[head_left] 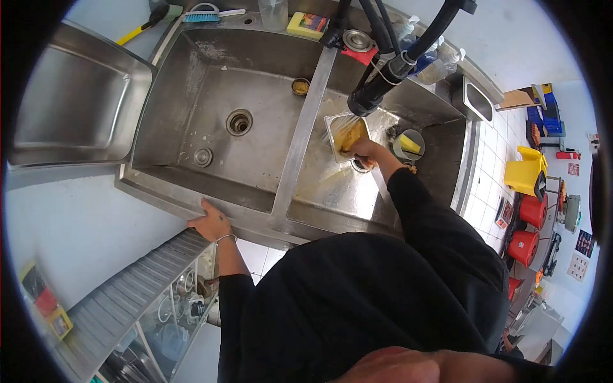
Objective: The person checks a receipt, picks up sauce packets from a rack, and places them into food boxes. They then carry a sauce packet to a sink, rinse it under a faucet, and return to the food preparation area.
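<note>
The small rectangular metal container [331,136] sits in the right-hand basin [319,203] of a stainless-steel double sink, beneath a black spray head [366,102] with water streaming down, and soft yellow matter [348,134] lies inside it. The person's right grip [364,152] reaches into its near side, fingers pointing down and curled among the yellow matter – how far they close, and whether they hold anything, I cannot tell. The left grip [213,221] rests open on the sink's front rim, thumb and fingers spread apart, holding nothing loose, with a thin bracelet [226,238] at the wrist. Just right of the container stands a round metal pot [418,140] with a bright yellow block [409,145] inside. Across the metal divider [299,143], the left-hand basin [255,166] holds a small round cup [308,90] with yellow contents, and a round metal strainer [203,157] near its drain. Behind, a blue-bristled brush [201,18] and clear pump bottles [440,66] line the back ledge
</note>
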`<act>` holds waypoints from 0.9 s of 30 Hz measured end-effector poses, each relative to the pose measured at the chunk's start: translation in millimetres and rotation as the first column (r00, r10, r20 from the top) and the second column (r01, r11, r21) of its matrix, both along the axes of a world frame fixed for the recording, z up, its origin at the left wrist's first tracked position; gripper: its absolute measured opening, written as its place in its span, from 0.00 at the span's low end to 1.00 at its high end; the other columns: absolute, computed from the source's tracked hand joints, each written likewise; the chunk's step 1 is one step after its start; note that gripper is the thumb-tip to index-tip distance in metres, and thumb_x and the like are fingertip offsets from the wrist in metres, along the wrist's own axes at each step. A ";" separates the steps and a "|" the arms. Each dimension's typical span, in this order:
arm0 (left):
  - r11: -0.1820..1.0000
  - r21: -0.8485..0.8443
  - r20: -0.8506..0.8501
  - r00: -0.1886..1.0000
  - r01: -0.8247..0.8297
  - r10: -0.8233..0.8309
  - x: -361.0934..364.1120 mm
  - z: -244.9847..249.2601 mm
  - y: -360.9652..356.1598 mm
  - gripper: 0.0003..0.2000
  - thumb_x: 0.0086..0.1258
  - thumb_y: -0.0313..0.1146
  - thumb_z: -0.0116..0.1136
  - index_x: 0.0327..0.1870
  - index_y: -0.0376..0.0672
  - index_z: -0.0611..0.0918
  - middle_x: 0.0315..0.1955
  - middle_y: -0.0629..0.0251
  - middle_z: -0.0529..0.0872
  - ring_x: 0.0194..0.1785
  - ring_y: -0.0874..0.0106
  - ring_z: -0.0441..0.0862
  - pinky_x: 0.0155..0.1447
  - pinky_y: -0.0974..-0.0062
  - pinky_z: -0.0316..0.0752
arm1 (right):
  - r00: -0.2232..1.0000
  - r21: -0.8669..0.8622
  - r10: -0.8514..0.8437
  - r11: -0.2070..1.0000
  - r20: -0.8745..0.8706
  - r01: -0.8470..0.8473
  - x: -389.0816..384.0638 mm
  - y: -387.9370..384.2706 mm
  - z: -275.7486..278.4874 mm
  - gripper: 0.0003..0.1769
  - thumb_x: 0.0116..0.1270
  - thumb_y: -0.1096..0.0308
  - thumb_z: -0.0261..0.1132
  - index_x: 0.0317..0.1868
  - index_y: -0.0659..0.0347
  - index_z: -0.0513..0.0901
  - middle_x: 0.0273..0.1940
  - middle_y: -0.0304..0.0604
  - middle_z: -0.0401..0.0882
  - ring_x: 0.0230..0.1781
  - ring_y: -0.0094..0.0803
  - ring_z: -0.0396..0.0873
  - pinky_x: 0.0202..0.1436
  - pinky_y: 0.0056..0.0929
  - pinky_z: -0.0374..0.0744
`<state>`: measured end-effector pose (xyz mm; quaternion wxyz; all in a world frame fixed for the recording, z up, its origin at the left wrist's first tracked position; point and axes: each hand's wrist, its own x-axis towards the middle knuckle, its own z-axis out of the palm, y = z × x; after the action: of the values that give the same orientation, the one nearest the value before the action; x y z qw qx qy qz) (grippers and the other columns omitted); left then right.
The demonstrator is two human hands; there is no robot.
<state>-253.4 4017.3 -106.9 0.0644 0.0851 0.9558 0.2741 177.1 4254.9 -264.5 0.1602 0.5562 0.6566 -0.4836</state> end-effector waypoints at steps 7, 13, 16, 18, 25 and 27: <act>1.000 -0.020 -0.016 1.000 0.006 -0.006 0.1 -5.8 -1.9 0.37 0.65 0.58 0.54 0.49 0.24 0.62 0.39 0.28 0.79 0.44 0.38 0.80 0.48 0.51 0.74 | 0.351 -0.655 -0.852 0.523 -0.388 0.546 11.9 -50.8 80.8 0.08 0.67 0.67 0.64 0.31 0.59 0.75 0.19 0.35 0.69 0.14 0.25 0.69 0.13 0.28 0.68; 0.999 -0.046 0.008 1.000 -0.002 0.002 3.0 0.4 -0.4 0.37 0.65 0.59 0.53 0.49 0.25 0.62 0.38 0.30 0.80 0.44 0.38 0.80 0.48 0.51 0.75 | 0.254 -0.771 -0.866 0.499 -0.431 0.396 19.3 -65.4 105.8 0.19 0.69 0.71 0.60 0.59 0.67 0.76 0.20 0.31 0.66 0.20 0.20 0.66 0.27 0.21 0.70; 0.999 -0.051 0.009 1.000 -0.017 0.017 4.4 3.7 1.3 0.37 0.65 0.59 0.54 0.50 0.26 0.61 0.38 0.30 0.80 0.44 0.38 0.80 0.49 0.50 0.74 | 0.253 -0.751 -0.839 0.544 -0.481 0.374 15.2 -67.0 110.5 0.20 0.69 0.67 0.60 0.60 0.65 0.76 0.19 0.31 0.66 0.21 0.20 0.68 0.25 0.20 0.68; 0.999 -0.043 0.015 1.000 -0.019 0.019 3.2 1.7 0.8 0.37 0.65 0.59 0.54 0.51 0.26 0.61 0.39 0.30 0.80 0.44 0.38 0.80 0.50 0.50 0.74 | 0.334 -0.647 -0.787 0.617 -0.519 0.448 14.3 -68.4 111.1 0.20 0.68 0.66 0.61 0.59 0.64 0.77 0.20 0.33 0.69 0.21 0.21 0.71 0.25 0.21 0.69; 0.999 -0.039 0.029 0.999 -0.014 0.015 2.7 1.8 0.5 0.38 0.65 0.58 0.54 0.52 0.23 0.61 0.40 0.29 0.80 0.45 0.39 0.80 0.50 0.51 0.74 | 0.995 0.815 0.096 0.579 -0.025 -0.036 1.3 -83.2 148.5 0.23 0.60 0.68 0.65 0.59 0.51 0.81 0.25 0.40 0.80 0.26 0.32 0.78 0.34 0.32 0.68; 0.999 -0.037 0.020 1.000 -0.009 0.009 1.2 -0.6 -0.5 0.38 0.65 0.58 0.54 0.52 0.22 0.61 0.39 0.29 0.80 0.45 0.39 0.80 0.51 0.51 0.74 | 0.985 0.887 0.150 0.441 0.082 -0.141 -1.7 -86.3 163.7 0.24 0.60 0.69 0.65 0.59 0.48 0.81 0.24 0.38 0.79 0.27 0.32 0.78 0.37 0.33 0.66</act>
<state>-252.2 4016.8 -107.5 0.0744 0.0769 0.9603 0.2577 175.4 4168.6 -100.8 -0.1157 0.4970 0.8581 -0.0564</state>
